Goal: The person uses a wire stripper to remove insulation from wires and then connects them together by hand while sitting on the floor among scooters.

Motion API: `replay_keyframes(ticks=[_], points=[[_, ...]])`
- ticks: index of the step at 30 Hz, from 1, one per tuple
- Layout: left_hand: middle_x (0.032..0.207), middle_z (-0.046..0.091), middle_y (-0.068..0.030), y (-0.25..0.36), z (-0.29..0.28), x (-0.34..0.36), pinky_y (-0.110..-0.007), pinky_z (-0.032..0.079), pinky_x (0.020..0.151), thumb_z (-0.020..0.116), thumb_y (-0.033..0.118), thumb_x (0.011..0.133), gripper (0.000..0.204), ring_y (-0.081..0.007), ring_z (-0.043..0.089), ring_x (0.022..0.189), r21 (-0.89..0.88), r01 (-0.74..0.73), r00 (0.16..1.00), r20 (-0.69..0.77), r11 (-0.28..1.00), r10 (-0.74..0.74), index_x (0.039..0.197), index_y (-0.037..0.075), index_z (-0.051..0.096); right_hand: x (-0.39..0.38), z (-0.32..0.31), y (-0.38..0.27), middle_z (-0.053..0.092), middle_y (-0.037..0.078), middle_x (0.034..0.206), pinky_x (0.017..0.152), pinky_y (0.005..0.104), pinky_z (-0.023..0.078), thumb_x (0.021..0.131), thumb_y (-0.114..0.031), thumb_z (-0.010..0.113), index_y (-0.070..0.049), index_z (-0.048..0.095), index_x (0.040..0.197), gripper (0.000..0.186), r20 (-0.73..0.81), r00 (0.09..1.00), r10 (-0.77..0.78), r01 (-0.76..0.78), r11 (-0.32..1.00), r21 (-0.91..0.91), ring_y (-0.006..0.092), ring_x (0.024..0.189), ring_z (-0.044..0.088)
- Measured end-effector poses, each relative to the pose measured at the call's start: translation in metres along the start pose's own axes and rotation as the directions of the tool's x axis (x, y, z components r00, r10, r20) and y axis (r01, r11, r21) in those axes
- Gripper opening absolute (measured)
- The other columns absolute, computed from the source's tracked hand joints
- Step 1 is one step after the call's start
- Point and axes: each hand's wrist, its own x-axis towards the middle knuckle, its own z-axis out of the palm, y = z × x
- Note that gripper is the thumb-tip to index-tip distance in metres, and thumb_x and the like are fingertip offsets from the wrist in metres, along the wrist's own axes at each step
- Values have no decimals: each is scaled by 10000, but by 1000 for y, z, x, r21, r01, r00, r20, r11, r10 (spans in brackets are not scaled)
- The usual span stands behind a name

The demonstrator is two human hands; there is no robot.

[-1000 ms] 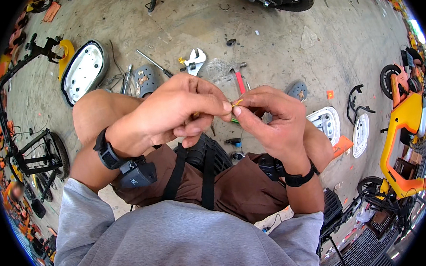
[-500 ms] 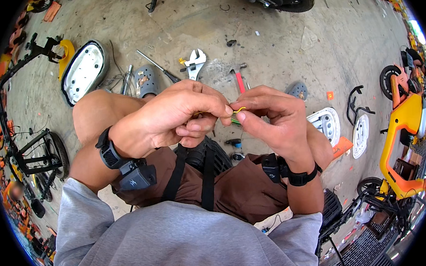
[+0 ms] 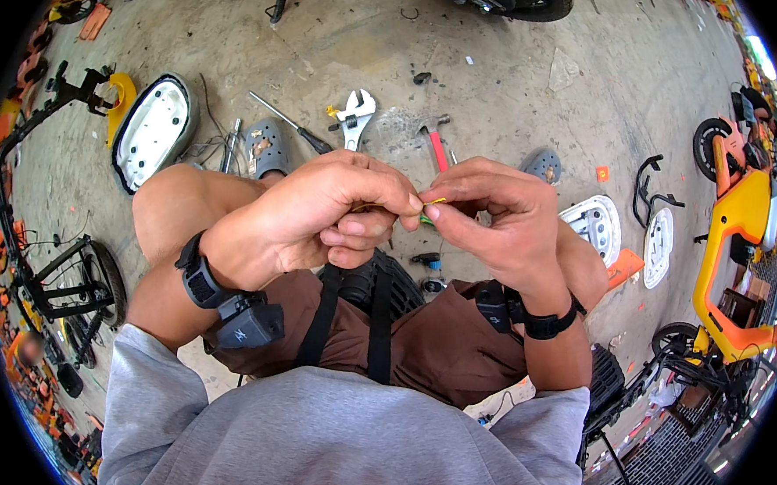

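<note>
A thin yellow wire (image 3: 435, 201) is held up in front of the person, over the gap between the knees. Its long axis runs mostly left to right, almost level across the view, with the right part slanting slightly toward the far side. The left hand (image 3: 320, 206) is closed on it, thumb and index finger pinching it at their tips, the other fingers curled in underneath. A further bit of yellow shows within the curl of that hand, lying along about the same left-right line; whether it joins the pinched part is hidden. The right hand (image 3: 506, 215) pinches from the other side, thumb near and index finger far, with the yellow piece showing between their tips. Where its right end stops is too small to tell. A short green piece (image 3: 426, 219) shows just on the near side of the yellow, between the two hands; how it is held cannot be made out.

Beyond the hands, on the concrete floor (image 3: 493, 99), lie an adjustable wrench (image 3: 353, 131) with its head to the far side, a hammer (image 3: 436, 148) with its red handle reaching nearer and slightly right, and a screwdriver (image 3: 310, 138) whose shaft points far and left. A grey shoe (image 3: 268, 153) stands to the left of these tools, and a white shell (image 3: 155, 134) lies farther left.
</note>
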Motion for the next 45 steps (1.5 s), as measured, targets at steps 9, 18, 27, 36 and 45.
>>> replay_keyframes(ticks=[9,18,27,36,45], points=[[460,363,47,-4,-9,3,-223,238,329,595,128,876,170,-42,287,342,-87,91,991,102,992,-81,784,-15,598,2,-4,0,702,87,865,594,257,507,759,-28,757,-25,731,888,132,56,960,-274,280,939,-200,178,718,668],[448,345,42,-3,-5,2,-222,218,307,583,138,882,180,-43,272,335,-106,89,991,113,990,-77,777,-8,587,2,-5,2,709,68,866,549,222,495,751,-28,750,-29,741,894,143,24,980,-196,198,973,-120,119,699,659],[464,347,50,-3,-5,1,-222,229,340,606,154,880,181,-44,284,350,-81,77,994,90,994,-70,785,0,597,1,-1,2,702,71,862,560,220,492,743,-18,747,-31,745,895,152,-14,981,-194,191,977,-96,117,687,652],[442,319,49,-2,-4,1,-214,196,300,579,131,880,182,-38,260,342,-138,139,989,63,981,-131,758,-4,576,3,1,7,694,76,881,581,238,502,734,5,746,-30,736,909,179,18,934,-356,350,908,-232,141,701,654],[651,622,-62,-11,9,-8,-226,498,445,639,106,924,176,-80,576,524,529,-501,800,-19,685,600,946,-65,670,0,-1,-11,688,56,891,570,192,467,839,-62,701,21,719,964,151,-54,980,191,-162,926,341,74,690,611]])
